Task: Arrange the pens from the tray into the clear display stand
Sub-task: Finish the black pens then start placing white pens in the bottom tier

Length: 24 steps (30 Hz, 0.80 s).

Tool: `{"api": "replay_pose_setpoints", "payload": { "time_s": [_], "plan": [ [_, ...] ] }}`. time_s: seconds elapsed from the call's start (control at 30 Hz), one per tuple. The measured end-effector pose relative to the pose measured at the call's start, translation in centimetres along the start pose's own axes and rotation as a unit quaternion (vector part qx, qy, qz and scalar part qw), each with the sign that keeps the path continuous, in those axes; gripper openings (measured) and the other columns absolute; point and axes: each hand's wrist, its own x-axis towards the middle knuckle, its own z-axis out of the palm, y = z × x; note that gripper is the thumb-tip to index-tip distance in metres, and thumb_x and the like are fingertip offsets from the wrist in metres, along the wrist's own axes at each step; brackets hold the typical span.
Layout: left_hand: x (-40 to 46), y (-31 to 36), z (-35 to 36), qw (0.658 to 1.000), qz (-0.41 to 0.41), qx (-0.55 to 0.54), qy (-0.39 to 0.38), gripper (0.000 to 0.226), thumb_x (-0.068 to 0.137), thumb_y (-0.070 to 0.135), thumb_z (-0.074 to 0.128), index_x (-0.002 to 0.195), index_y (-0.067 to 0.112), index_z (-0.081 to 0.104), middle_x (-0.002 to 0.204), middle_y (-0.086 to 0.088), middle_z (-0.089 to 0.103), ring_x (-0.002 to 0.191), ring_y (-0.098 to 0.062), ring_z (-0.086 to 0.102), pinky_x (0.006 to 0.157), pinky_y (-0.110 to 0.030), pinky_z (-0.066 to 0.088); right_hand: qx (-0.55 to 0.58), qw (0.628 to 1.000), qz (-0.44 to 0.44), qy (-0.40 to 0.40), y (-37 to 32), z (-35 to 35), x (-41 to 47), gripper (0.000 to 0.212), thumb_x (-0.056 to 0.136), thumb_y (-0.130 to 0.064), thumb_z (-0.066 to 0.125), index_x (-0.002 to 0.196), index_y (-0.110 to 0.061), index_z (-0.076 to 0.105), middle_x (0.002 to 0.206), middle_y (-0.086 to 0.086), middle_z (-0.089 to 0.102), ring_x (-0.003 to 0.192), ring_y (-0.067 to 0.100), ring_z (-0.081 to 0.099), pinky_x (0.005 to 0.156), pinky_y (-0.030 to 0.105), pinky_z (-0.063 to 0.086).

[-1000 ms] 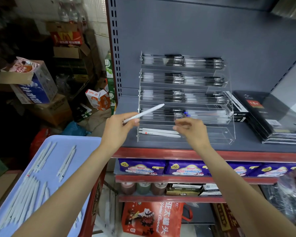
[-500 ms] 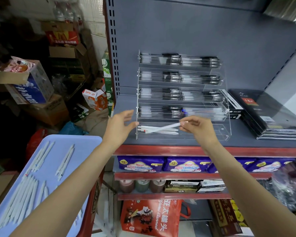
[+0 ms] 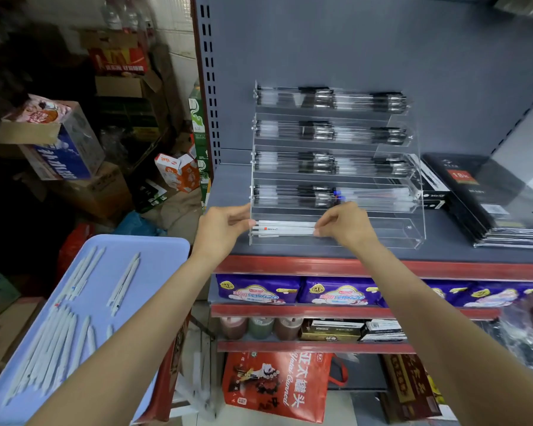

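The clear display stand stands on the grey shelf, and its upper tiers are filled with black-and-clear pens. A few white pens lie in the left half of its bottom tier. My right hand pinches the right end of a white pen there. My left hand is at the stand's left wall, its fingertips touching the wall by the pens' left ends. The lilac tray sits at the lower left and holds several loose white pens.
A stack of black notebooks lies on the shelf right of the stand. The shelf's red front edge runs below my hands. Cardboard boxes crowd the floor at left, and a red bag sits below.
My left hand passed the white pen to my right hand, which laid it in the bottom tier beside the others. My left hand moved to the stand's left wall.
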Motion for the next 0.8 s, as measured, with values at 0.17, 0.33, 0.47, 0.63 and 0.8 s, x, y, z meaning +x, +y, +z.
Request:
{"api": "replay_pose_setpoints", "payload": {
  "time_s": [0.17,0.33,0.47,0.63,0.8],
  "plan": [
    [-0.4,0.0,0.1,1.0,0.006,0.016,0.023,0.032,0.081,0.019,0.071,0.112,0.012,0.067,0.104,-0.003,0.071,0.093,-0.007,0.063,0.09,-0.023,0.049,0.001,0.998,-0.048,0.028,-0.1,0.7,-0.5,0.013,0.074,-0.008,0.076,0.087,-0.004,0.073,0.079,0.005,0.066,0.07,0.009,0.055,0.057,0.003,0.038],
    [-1.7,-0.2,-1.3,0.999,0.023,0.006,0.038,0.019,0.087,0.021,0.064,0.106,0.019,0.067,0.089,0.004,0.07,0.089,-0.009,0.065,0.082,-0.021,0.049,0.089,0.99,-0.105,0.039,-3.1,2.4,-2.5,0.006,0.081,-0.012,0.069,0.085,-0.016,0.071,0.079,-0.01,0.065,0.068,0.003,0.055,0.063,0.003,0.038],
    [-3.2,-2.5,-4.7,0.998,0.024,0.032,0.043,0.017,0.09,0.022,0.059,0.106,0.019,0.065,0.086,0.004,0.069,0.082,-0.009,0.064,0.069,-0.013,0.047,0.159,0.978,-0.13,0.018,-8.2,6.4,-4.8,0.012,0.084,-0.007,0.064,0.088,-0.016,0.072,0.082,-0.008,0.067,0.066,-0.006,0.055,0.064,0.001,0.04],
    [-5.0,-10.2,-11.9,0.995,-0.037,0.08,0.056,0.011,0.091,0.018,0.057,0.096,0.022,0.066,0.088,-0.002,0.071,0.083,-0.018,0.066,0.075,-0.03,0.051,0.166,0.975,-0.139,-0.05,-14.5,15.3,-6.7,0.017,0.087,-0.005,0.058,0.096,-0.01,0.071,0.085,-0.004,0.067,0.067,-0.006,0.056,0.064,0.002,0.039],
    [-5.3,-19.8,-19.4,0.98,-0.116,0.159,0.027,0.023,0.09,0.008,0.056,0.11,0.003,0.065,0.109,-0.014,0.067,0.097,-0.029,0.064,0.081,-0.025,0.043,0.118,0.985,-0.039,-0.122,-17.9,26.6,-6.3,0.027,0.089,-0.01,0.056,0.115,-0.008,0.062,0.113,0.012,0.066,0.101,0.02,0.063,0.083,0.023,0.043]
  ]
}}
